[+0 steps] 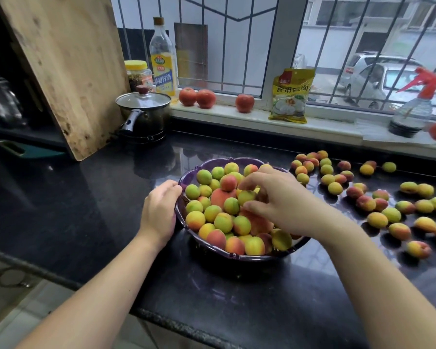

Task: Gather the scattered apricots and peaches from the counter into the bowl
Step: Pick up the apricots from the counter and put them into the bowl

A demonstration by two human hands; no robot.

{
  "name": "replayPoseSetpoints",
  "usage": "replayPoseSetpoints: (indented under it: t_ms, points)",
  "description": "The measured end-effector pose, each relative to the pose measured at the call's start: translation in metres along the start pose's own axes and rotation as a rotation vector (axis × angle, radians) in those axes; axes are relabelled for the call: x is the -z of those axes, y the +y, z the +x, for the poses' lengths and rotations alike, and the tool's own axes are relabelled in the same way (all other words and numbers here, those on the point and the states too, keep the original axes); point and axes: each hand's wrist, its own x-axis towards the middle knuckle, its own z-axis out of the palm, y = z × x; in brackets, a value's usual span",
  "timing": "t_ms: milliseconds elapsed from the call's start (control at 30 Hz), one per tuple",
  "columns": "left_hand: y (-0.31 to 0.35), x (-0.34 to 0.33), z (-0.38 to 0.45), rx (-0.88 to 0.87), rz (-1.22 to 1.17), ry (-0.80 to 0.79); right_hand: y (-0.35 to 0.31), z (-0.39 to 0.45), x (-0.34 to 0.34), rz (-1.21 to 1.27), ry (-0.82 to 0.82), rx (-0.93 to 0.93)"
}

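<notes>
A purple bowl (213, 248) sits on the black counter, heaped with several yellow-green and red apricots and a few larger peaches (220, 197). My left hand (159, 210) grips the bowl's left rim. Over the pile, my right hand (275, 197) has its fingertips around one yellow-green apricot (246, 196) that rests on the fruit. Several loose apricots (378, 219) lie scattered on the counter right of the bowl, out to the right edge of view.
A lidded pot (144, 114) and a leaning wooden cutting board (63, 71) stand at the back left. On the windowsill are three tomatoes (205, 98), bottles, a yellow packet (291, 95) and a spray bottle (413, 109). The counter's front edge runs below my arms.
</notes>
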Motion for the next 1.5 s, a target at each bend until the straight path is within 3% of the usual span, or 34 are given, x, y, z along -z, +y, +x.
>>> replayPoseSetpoints:
  t_ms: [633, 733, 833, 933, 1033, 1233, 1500]
  points:
    - [0.001, 0.0, -0.001, -0.015, 0.007, -0.003, -0.008, 0.0, -0.011, 0.005, 0.041, -0.046]
    - [0.002, 0.0, -0.001, -0.014, 0.017, 0.001, -0.003, -0.002, -0.002, 0.098, 0.047, -0.053]
    - [0.003, -0.001, -0.002, -0.003, -0.005, 0.0, 0.029, 0.0, 0.015, 0.278, 0.312, -0.126]
    - [0.003, -0.001, -0.002, -0.003, -0.016, 0.0, 0.086, 0.0, 0.011, 0.269, 0.638, -0.43]
    - [0.002, -0.001, -0.001, -0.01, -0.005, -0.003, 0.123, -0.008, -0.021, 0.052, 0.509, -0.649]
    - [0.004, -0.001, -0.003, -0.022, -0.012, -0.007, 0.12, 0.016, -0.039, -0.235, 0.206, -0.712]
    - [0.002, 0.0, -0.001, -0.023, 0.01, -0.003, 0.123, 0.024, -0.044, -0.104, 0.434, -0.823]
